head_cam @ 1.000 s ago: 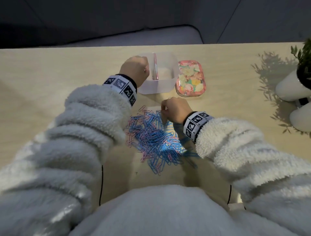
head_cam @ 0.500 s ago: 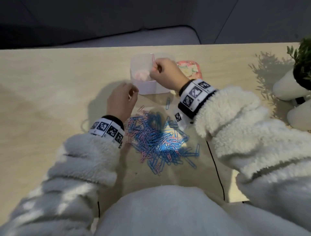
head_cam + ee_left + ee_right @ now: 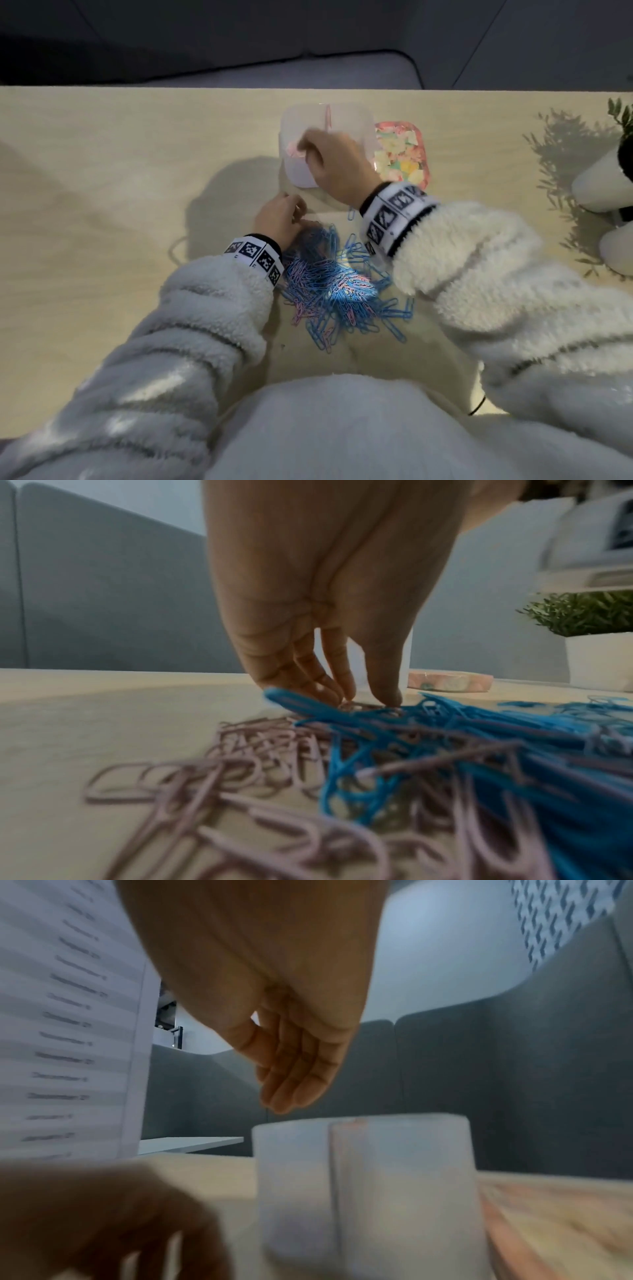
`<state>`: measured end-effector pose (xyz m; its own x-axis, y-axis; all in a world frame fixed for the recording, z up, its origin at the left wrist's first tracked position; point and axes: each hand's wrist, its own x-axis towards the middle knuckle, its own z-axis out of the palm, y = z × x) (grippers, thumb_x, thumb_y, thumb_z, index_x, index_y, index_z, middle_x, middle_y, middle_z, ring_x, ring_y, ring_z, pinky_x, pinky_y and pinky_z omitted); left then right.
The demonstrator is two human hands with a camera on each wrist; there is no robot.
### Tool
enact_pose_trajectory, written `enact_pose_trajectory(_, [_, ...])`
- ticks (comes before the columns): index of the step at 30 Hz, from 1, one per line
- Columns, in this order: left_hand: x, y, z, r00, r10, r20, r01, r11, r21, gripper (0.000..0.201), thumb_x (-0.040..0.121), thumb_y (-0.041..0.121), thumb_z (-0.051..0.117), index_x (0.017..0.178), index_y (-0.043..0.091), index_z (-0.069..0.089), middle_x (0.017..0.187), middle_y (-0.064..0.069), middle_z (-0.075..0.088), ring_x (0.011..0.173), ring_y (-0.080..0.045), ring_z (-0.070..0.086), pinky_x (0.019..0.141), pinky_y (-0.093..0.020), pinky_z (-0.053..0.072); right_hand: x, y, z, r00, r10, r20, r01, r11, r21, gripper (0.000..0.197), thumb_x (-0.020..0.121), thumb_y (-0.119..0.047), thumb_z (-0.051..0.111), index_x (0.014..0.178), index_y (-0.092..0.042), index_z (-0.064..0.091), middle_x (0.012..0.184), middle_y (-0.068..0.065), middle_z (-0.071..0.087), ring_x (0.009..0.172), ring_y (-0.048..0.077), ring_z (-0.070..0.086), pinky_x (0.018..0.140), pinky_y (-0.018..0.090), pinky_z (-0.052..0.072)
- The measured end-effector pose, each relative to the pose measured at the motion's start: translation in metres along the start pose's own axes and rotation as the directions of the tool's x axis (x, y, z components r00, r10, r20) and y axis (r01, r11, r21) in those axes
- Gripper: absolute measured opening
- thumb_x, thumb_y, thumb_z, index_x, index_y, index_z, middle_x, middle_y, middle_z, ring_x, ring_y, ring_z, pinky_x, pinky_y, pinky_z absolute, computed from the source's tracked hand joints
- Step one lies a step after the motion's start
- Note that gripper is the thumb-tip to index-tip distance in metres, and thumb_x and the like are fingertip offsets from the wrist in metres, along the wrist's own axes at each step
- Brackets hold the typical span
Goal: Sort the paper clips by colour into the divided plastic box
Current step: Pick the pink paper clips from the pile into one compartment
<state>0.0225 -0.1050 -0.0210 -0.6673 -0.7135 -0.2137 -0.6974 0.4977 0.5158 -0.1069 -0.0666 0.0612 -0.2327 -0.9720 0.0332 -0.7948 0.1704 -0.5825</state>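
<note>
The translucent divided box [image 3: 356, 123] stands at the far middle of the table, with pink clips [image 3: 291, 150] in its left compartment. My right hand [image 3: 306, 144] hovers over that compartment; in the right wrist view its fingers [image 3: 294, 1093] hang straight and hold nothing above the box [image 3: 363, 1177]. A pile of blue and pink paper clips [image 3: 335, 284] lies in front of me. My left hand [image 3: 291, 209] is at the pile's far left edge. Its thumb and fingertips [image 3: 387, 696] pinch together on a pink clip [image 3: 356, 706] that lies on the table.
A flower-patterned lid [image 3: 402, 154] lies right of the box. White plant pots [image 3: 603, 185] stand at the table's right edge. A loose blue clip [image 3: 351, 214] lies between pile and box. The wooden table [image 3: 102, 205] stretches to the left.
My right hand went from the pile up to the box, then left over the pink compartment, and its fingers spread. My left hand came back from the box to the pile's edge.
</note>
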Motion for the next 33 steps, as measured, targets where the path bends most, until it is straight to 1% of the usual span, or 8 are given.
enact_pose_trajectory(3, [-0.002, 0.002, 0.0, 1.0, -0.016, -0.011, 0.016, 1.0, 0.003, 0.021, 0.081, 0.02, 0.066, 0.097, 0.006, 0.06, 0.1, -0.013, 0.064, 0.092, -0.028, 0.059, 0.077, -0.032, 0.042, -0.043, 0.021, 0.023, 0.983, 0.033, 0.179, -0.036, 0.999, 0.013, 0.022, 0.085, -0.01, 0.049, 0.095, -0.006, 0.068, 0.096, 0.013, 0.07, 0.088, 0.029, 0.063, 0.08, 0.038, 0.05])
enact_pose_trajectory(6, [-0.003, 0.002, 0.0, 0.999, -0.041, 0.005, 0.041, 0.999, -0.005, 0.018, 0.083, 0.02, 0.064, 0.094, 0.007, 0.063, 0.098, -0.013, 0.067, 0.094, -0.029, 0.059, 0.078, -0.031, 0.041, -0.068, 0.039, 0.043, 0.924, 0.036, 0.382, -0.006, 0.997, -0.081, 0.023, 0.085, -0.013, 0.054, 0.103, -0.009, 0.068, 0.104, 0.015, 0.062, 0.096, 0.029, 0.058, 0.082, 0.037, 0.044])
enact_pose_trajectory(10, [-0.004, 0.002, -0.001, 0.999, -0.046, 0.012, 0.046, 0.999, -0.008, 0.014, 0.084, 0.015, 0.063, 0.092, 0.004, 0.063, 0.101, -0.015, 0.063, 0.095, -0.03, 0.057, 0.082, -0.034, 0.043, -0.085, 0.058, 0.044, 0.942, 0.026, 0.335, -0.003, 0.998, -0.069, 0.016, 0.082, -0.008, 0.057, 0.094, -0.006, 0.068, 0.101, 0.016, 0.057, 0.094, 0.033, 0.058, 0.08, 0.041, 0.046])
enact_pose_trajectory(15, [-0.008, -0.002, -0.002, 0.999, -0.019, -0.032, 0.02, 0.999, 0.028, 0.009, 0.085, 0.01, 0.06, 0.091, 0.004, 0.062, 0.099, -0.015, 0.062, 0.094, -0.03, 0.056, 0.08, -0.033, 0.041, -0.091, 0.078, 0.026, 0.952, 0.15, 0.266, -0.123, 0.986, -0.117, 0.02, 0.079, -0.003, 0.051, 0.087, -0.008, 0.069, 0.102, 0.013, 0.062, 0.095, 0.031, 0.06, 0.083, 0.035, 0.047])
enact_pose_trajectory(19, [-0.008, -0.002, -0.001, 0.998, -0.037, -0.051, 0.038, 0.999, 0.016, 0.01, 0.084, 0.012, 0.06, 0.093, 0.006, 0.06, 0.098, -0.013, 0.064, 0.093, -0.03, 0.058, 0.078, -0.034, 0.042, -0.072, 0.065, 0.031, 0.966, 0.183, 0.181, -0.172, 0.982, -0.077, 0.021, 0.082, -0.007, 0.05, 0.093, -0.009, 0.068, 0.102, 0.012, 0.066, 0.096, 0.031, 0.06, 0.083, 0.038, 0.048])
enact_pose_trajectory(24, [-0.008, -0.002, -0.008, 0.991, -0.069, -0.116, 0.049, 0.984, -0.169, 0.01, 0.083, 0.007, 0.06, 0.093, 0.005, 0.063, 0.088, -0.011, 0.064, 0.081, -0.024, 0.058, 0.075, -0.03, 0.046, -0.047, 0.044, 0.055, 0.947, 0.253, 0.196, -0.239, 0.967, -0.094, 0.013, 0.081, -0.015, 0.064, 0.09, -0.006, 0.067, 0.099, 0.014, 0.067, 0.093, 0.031, 0.062, 0.082, 0.039, 0.051])
enact_pose_trajectory(29, [-0.004, -0.018, -0.024, 0.967, -0.237, -0.091, 0.151, 0.825, -0.544, 0.006, 0.084, 0.002, 0.062, 0.09, 0.004, 0.063, 0.073, -0.002, 0.058, 0.061, -0.01, 0.055, 0.063, -0.018, 0.049, -0.044, 0.046, 0.058, 0.923, 0.308, 0.231, -0.303, 0.951, -0.061, 0.011, 0.082, -0.003, 0.057, 0.085, -0.002, 0.068, 0.098, 0.016, 0.068, 0.093, 0.032, 0.063, 0.082, 0.037, 0.051])
enact_pose_trajectory(33, [-0.01, -0.025, -0.033, 0.947, -0.294, 0.132, 0.273, 0.511, -0.815, 0.009, 0.087, 0.0, 0.058, 0.083, 0.008, 0.059, 0.069, -0.003, 0.061, 0.051, -0.001, 0.058, 0.053, -0.012, 0.053, -0.046, 0.047, 0.058, 0.934, 0.27, 0.233, -0.266, 0.963, -0.05, 0.014, 0.084, -0.003, 0.052, 0.089, 0.001, 0.065, 0.099, 0.018, 0.067, 0.093, 0.032, 0.061, 0.083, 0.038, 0.05])
